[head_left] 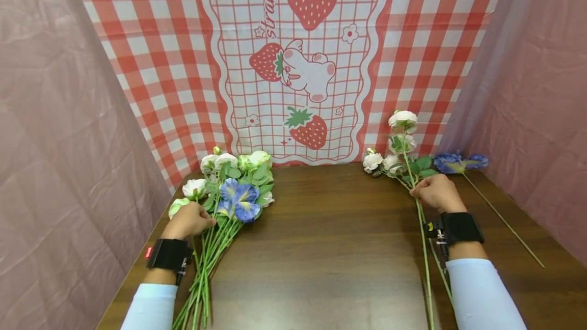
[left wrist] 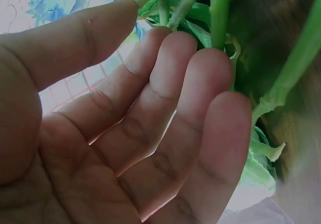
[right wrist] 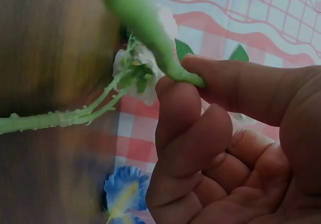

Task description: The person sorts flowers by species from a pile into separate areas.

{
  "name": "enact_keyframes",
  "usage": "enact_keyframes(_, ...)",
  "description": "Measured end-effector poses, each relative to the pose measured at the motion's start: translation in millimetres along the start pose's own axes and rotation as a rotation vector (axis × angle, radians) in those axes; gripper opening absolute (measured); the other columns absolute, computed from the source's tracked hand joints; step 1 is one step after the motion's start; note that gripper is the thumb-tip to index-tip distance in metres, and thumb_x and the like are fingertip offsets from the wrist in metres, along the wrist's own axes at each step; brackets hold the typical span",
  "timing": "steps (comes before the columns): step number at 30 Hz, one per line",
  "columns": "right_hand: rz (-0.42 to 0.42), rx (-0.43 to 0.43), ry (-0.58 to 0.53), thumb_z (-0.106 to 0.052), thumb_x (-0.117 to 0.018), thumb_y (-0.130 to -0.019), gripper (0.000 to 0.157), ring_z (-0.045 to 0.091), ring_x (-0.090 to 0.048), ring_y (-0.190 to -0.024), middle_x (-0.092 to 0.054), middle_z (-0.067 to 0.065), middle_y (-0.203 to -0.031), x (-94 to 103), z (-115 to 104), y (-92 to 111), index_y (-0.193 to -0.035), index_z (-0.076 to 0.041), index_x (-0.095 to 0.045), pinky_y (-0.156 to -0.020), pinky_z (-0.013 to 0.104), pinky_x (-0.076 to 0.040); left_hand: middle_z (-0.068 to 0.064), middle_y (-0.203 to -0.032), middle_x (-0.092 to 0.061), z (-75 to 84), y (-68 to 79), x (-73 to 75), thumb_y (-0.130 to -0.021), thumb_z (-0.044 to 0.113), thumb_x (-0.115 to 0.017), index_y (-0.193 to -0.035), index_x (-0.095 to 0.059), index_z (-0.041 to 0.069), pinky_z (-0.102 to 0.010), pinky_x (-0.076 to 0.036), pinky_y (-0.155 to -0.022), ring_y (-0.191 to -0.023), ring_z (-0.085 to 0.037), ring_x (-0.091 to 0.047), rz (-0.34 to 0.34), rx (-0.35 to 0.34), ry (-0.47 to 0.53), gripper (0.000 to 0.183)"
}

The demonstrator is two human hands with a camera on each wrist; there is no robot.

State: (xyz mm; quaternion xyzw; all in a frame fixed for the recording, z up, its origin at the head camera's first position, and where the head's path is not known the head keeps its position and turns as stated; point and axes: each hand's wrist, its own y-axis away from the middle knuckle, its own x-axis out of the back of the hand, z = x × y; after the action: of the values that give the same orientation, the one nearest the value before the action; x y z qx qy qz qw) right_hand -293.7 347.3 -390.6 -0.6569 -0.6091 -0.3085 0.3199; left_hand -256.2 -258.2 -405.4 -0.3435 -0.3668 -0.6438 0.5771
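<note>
My right hand (head_left: 437,192) pinches the green stem (right wrist: 143,33) of a white flower spray (head_left: 403,122) between thumb and fingertips, its blooms raised toward the cloth. Another white flower spray (head_left: 373,162) lies just behind that hand. On the left lies a bunch of white and pale green flowers (head_left: 254,159) with a blue iris (head_left: 239,200) on top. My left hand (head_left: 189,219) is beside the bunch's stems (head_left: 213,246). In the left wrist view, its fingers (left wrist: 210,78) bend loosely at the stems, with a gap between thumb and forefinger; whether they touch is unclear.
A single blue iris (head_left: 460,163) lies at the table's right, its stem slanting toward the front. The brown wooden table (head_left: 321,248) meets a red-checked strawberry cloth (head_left: 293,116) at the back. Pink curtains (head_left: 59,141) hang on both sides.
</note>
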Motion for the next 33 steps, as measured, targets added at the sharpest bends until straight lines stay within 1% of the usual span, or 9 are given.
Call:
enact_keyframes(2,0.003,0.005,0.023,-0.018,-0.073,-0.089,0.02,0.027,-0.058,-0.074,-0.069,0.004,-0.075,-1.6,3,-2,-0.094,0.002,-0.078,-0.061,0.034,-0.043,0.006,-0.051,-0.037,0.6,0.5,-0.2,-0.094,0.02,-0.073,-0.054,-0.055,0.013,-0.028,-0.032,-0.049,-0.048,-0.011,-0.034,-0.001,0.002,-0.002,0.045)
enact_keyframes(6,0.005,0.022,0.085,-0.019,-0.074,-0.088,0.019,0.036,-0.06,-0.082,-0.072,0.013,-0.087,-3.7,9,-4,-0.09,0.0,-0.078,-0.066,0.038,-0.045,0.003,-0.057,-0.05,1.0,0.5,-0.6,-0.093,0.019,-0.074,-0.062,-0.065,0.006,-0.029,-0.036,-0.051,-0.05,-0.013,-0.04,-0.004,0.01,-0.002,0.036)
enact_keyframes(9,-0.016,0.025,0.124,-0.02,-0.074,-0.088,0.018,0.04,-0.061,-0.087,-0.073,0.018,-0.093,-4.5,12,-5,-0.086,-0.001,-0.077,-0.069,0.04,-0.045,0.001,-0.061,-0.056,0.5,-0.3,-0.8,-0.093,0.019,-0.074,-0.065,-0.068,0.006,-0.03,-0.038,-0.051,-0.052,-0.015,-0.043,-0.003,0.012,-0.002,0.032)
enact_keyframes(13,-0.081,-0.003,0.127,-0.019,-0.072,-0.09,0.018,0.032,-0.058,-0.08,-0.07,0.01,-0.083,-6.0,16,-6,-0.086,-0.002,-0.075,-0.066,0.037,-0.043,0.0,-0.063,-0.058,0.5,-1.0,-1.1,-0.092,0.019,-0.074,-0.066,-0.07,0.007,-0.03,-0.038,-0.052,-0.052,-0.015,-0.044,-0.001,0.009,-0.004,0.03)
enact_keyframes(17,-0.14,-0.029,0.114,-0.019,-0.072,-0.092,0.017,0.025,-0.059,-0.073,-0.065,0.001,-0.07,-8.6,19,-6,-0.085,-0.003,-0.074,-0.064,0.035,-0.043,0.003,-0.057,-0.052,0.3,-2.0,-1.6,-0.093,0.018,-0.073,-0.062,-0.067,0.007,-0.029,-0.036,-0.051,-0.05,-0.013,-0.04,-0.005,0.004,-0.007,0.034)
enact_keyframes(21,-0.157,-0.021,0.114,-0.018,-0.072,-0.092,0.021,0.02,-0.058,-0.065,-0.061,-0.002,-0.062,-11.8,22,-7,-0.076,-0.006,-0.07,-0.062,0.033,-0.043,0.005,-0.052,-0.042,0.5,-2.0,-2.2,-0.094,0.017,-0.072,-0.057,-0.061,0.01,-0.028,-0.034,-0.05,-0.048,-0.011,-0.036,-0.005,-0.004,-0.005,0.039)
enact_keyframes(24,-0.158,-0.02,0.118,-0.019,-0.072,-0.091,0.022,0.019,-0.058,-0.064,-0.061,-0.002,-0.062,-13.8,24,-8,-0.073,-0.008,-0.068,-0.063,0.033,-0.043,0.007,-0.051,-0.036,0.8,-1.9,-2.4,-0.093,0.016,-0.072,-0.053,-0.054,0.014,-0.027,-0.031,-0.049,-0.047,-0.01,-0.032,0.002,-0.013,0.0,0.045)
enact_keyframes(27,-0.163,-0.031,0.112,-0.019,-0.073,-0.09,0.02,0.019,-0.059,-0.065,-0.063,-0.001,-0.063,-15.1,27,-8,-0.075,-0.007,-0.07,-0.063,0.033,-0.044,0.007,-0.051,-0.031,1.3,-2.2,-2.4,-0.093,0.016,-0.072,-0.051,-0.048,0.017,-0.026,-0.029,-0.049,-0.046,-0.009,-0.029,0.009,-0.016,0.006,0.048)
enact_keyframes(33,-0.172,-0.051,0.086,-0.018,-0.075,-0.089,0.018,0.02,-0.062,-0.066,-0.065,0.001,-0.066,-16.8,30,-10,-0.077,-0.005,-0.071,-0.062,0.033,-0.046,0.007,-0.051,-0.032,2.1,-1.2,-1.8,-0.093,0.015,-0.072,-0.052,-0.05,0.017,-0.027,-0.03,-0.049,-0.046,-0.009,-0.03,0.006,-0.012,0.005,0.047)
